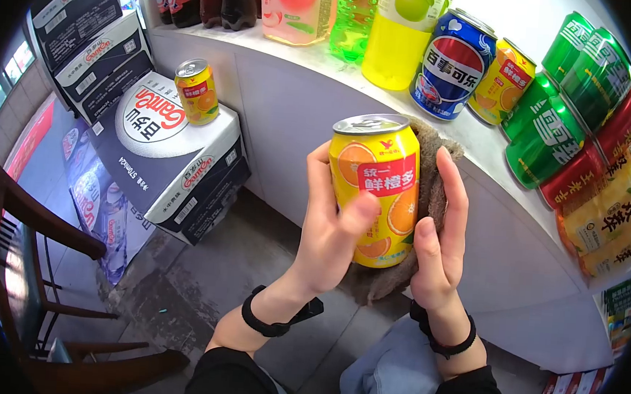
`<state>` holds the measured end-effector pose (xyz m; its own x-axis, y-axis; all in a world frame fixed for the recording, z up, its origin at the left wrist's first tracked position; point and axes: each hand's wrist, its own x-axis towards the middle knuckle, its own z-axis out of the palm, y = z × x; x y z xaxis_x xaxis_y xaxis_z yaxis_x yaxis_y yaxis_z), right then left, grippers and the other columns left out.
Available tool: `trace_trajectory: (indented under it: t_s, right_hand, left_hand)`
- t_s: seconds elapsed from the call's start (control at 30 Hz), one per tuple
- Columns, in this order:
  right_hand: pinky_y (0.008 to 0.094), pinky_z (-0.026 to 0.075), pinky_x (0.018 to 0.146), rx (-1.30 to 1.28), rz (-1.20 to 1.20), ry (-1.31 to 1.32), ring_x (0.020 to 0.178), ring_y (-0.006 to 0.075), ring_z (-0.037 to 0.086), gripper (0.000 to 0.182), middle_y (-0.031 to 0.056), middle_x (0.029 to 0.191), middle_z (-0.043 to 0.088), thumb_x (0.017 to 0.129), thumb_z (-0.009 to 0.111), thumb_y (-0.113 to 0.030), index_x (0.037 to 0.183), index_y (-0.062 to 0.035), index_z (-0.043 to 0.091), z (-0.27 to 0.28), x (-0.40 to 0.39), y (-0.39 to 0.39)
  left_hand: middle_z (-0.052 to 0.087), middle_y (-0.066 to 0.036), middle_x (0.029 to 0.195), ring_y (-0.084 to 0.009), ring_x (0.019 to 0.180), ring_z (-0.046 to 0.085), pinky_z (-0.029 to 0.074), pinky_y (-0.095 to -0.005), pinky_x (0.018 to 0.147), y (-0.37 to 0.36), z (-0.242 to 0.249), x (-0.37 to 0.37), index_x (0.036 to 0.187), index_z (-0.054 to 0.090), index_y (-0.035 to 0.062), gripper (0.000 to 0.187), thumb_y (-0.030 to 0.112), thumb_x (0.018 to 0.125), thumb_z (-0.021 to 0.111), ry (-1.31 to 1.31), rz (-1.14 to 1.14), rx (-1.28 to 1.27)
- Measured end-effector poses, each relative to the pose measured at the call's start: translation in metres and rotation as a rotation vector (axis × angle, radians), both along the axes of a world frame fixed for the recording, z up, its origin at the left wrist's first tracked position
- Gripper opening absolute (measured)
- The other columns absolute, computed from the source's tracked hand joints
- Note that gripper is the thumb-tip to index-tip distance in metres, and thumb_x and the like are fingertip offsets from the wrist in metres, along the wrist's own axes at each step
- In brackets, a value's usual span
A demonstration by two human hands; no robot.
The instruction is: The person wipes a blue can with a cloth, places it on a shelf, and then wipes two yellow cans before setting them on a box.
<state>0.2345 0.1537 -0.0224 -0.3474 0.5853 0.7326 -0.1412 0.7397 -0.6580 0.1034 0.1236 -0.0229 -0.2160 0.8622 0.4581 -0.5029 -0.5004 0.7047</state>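
Note:
My left hand is closed around a yellow orange-juice can, which stands nearly upright in front of me, its red label facing me. A grey-brown cloth lies behind and along the can's right side, its lower end hanging beneath. My right hand grips this cloth, fingers behind it and thumb beside the can. The far side of the can and part of the cloth are hidden. Just beyond, on the white counter, are a blue cola can and another yellow orange-juice can.
Bottles and stacked green cans line the curved counter. Yellow packets sit at its right end. At left, another orange-juice can stands on a water carton. Wooden chairs are at lower left.

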Motion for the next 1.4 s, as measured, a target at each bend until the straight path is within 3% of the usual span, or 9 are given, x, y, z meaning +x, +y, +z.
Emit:
trace_trajectory:
  t_s: [0.1, 0.23, 0.57, 0.7, 0.83, 0.97, 1.1, 1.23, 1.4]
  right_hand:
    - [0.0399, 0.027, 0.106, 0.233, -0.065, -0.119, 0.127, 0.0328, 0.039, 0.047, 0.0203, 0.137, 0.039, 0.089, 0.04, -0.003, 0.134, 0.0077, 0.033, -0.018, 0.013, 0.008]
    - [0.0498, 0.028, 0.104, 0.472, -0.106, -0.23, 0.123, 0.041, 0.043, 0.041, 0.0196, 0.11, 0.061, 0.075, 0.05, 0.004, 0.115, 0.0034, 0.057, 0.015, 0.003, -0.011]
    - [0.0355, 0.029, 0.105, 0.032, -0.061, -0.044, 0.125, 0.0359, 0.042, 0.043, 0.0217, 0.13, 0.046, 0.084, 0.042, 0.005, 0.126, 0.0056, 0.045, 0.017, 0.005, -0.008]
    - [0.0446, 0.039, 0.098, 0.34, -0.009, -0.153, 0.111, 0.0373, 0.054, 0.039, 0.0181, 0.106, 0.063, 0.075, 0.047, 0.005, 0.112, 0.0009, 0.061, 0.003, 0.0, 0.0]
    - [0.0395, 0.048, 0.087, 0.596, 0.048, -0.188, 0.095, 0.0273, 0.065, 0.02, 0.011, 0.081, 0.067, 0.082, 0.051, -0.011, 0.089, -0.0028, 0.068, -0.001, -0.005, -0.011]
    - [0.0391, 0.049, 0.085, 0.664, 0.089, -0.186, 0.097, 0.0278, 0.064, 0.014, 0.0122, 0.085, 0.067, 0.083, 0.055, -0.012, 0.086, -0.0032, 0.066, -0.004, -0.01, -0.012]
    - [0.0448, 0.04, 0.097, 0.51, -0.033, -0.081, 0.11, 0.0428, 0.054, 0.029, 0.0281, 0.116, 0.056, 0.078, 0.05, 0.003, 0.106, 0.0045, 0.055, -0.013, -0.012, 0.004]
    - [0.0358, 0.036, 0.1, 0.036, -0.065, -0.074, 0.119, 0.0296, 0.048, 0.044, 0.0226, 0.128, 0.047, 0.091, 0.039, -0.01, 0.132, 0.0057, 0.035, -0.017, -0.005, -0.001]
    - [0.0309, 0.027, 0.104, -0.379, 0.117, 0.105, 0.124, 0.0209, 0.039, 0.051, 0.0151, 0.13, 0.044, 0.097, 0.029, -0.029, 0.133, 0.007, 0.033, -0.008, -0.012, -0.003]
  left_hand:
    - [0.045, -0.01, 0.117, -0.0141, 0.107, 0.049, 0.041, -0.0291, 0.093, -0.001, -0.001, 0.001, 0.126, 0.025, 0.0029, 0.056, 0.022, 0.087, 0.061, 0.133, -0.063, 0.006]
    - [0.047, -0.009, 0.114, -0.0133, 0.106, 0.05, 0.043, -0.0284, 0.09, 0.003, -0.007, 0.0, 0.123, 0.027, 0.0041, 0.053, 0.024, 0.088, 0.061, -0.001, -0.163, -0.006]
    - [0.051, -0.007, 0.109, -0.0138, 0.101, 0.054, 0.044, -0.0293, 0.089, 0.001, -0.014, -0.001, 0.119, 0.037, 0.0056, 0.035, 0.025, 0.093, 0.052, -0.161, -0.311, -0.174]
    - [0.054, -0.013, 0.124, -0.0233, 0.109, 0.056, 0.044, -0.0365, 0.094, 0.005, -0.018, -0.009, 0.131, 0.04, 0.0031, 0.056, 0.045, 0.095, 0.032, -0.366, -0.368, -0.189]
    - [0.052, -0.018, 0.117, -0.029, 0.107, 0.054, 0.049, -0.042, 0.088, 0.011, -0.019, -0.025, 0.128, 0.038, -0.0004, 0.072, 0.058, 0.087, 0.043, -0.598, -0.565, -0.217]
    - [0.052, -0.018, 0.117, -0.029, 0.108, 0.054, 0.047, -0.0418, 0.09, 0.012, -0.016, -0.027, 0.13, 0.037, -0.0006, 0.072, 0.057, 0.088, 0.043, -0.642, -0.601, -0.115]
    - [0.057, -0.015, 0.116, -0.0238, 0.104, 0.058, 0.045, -0.0369, 0.092, 0.007, -0.013, -0.014, 0.128, 0.041, 0.0018, 0.07, 0.058, 0.087, 0.041, -0.482, -0.389, -0.064]
    - [0.051, -0.009, 0.122, -0.0185, 0.112, 0.051, 0.04, -0.0336, 0.096, -0.001, -0.024, 0.002, 0.13, 0.037, 0.0025, 0.065, 0.049, 0.086, 0.049, -0.242, -0.071, -0.132]
    - [0.046, -0.013, 0.121, -0.0217, 0.114, 0.043, 0.035, -0.0365, 0.098, 0.011, -0.031, -0.005, 0.125, 0.045, -0.0011, 0.076, 0.052, 0.073, 0.064, 0.137, 0.115, -0.019]
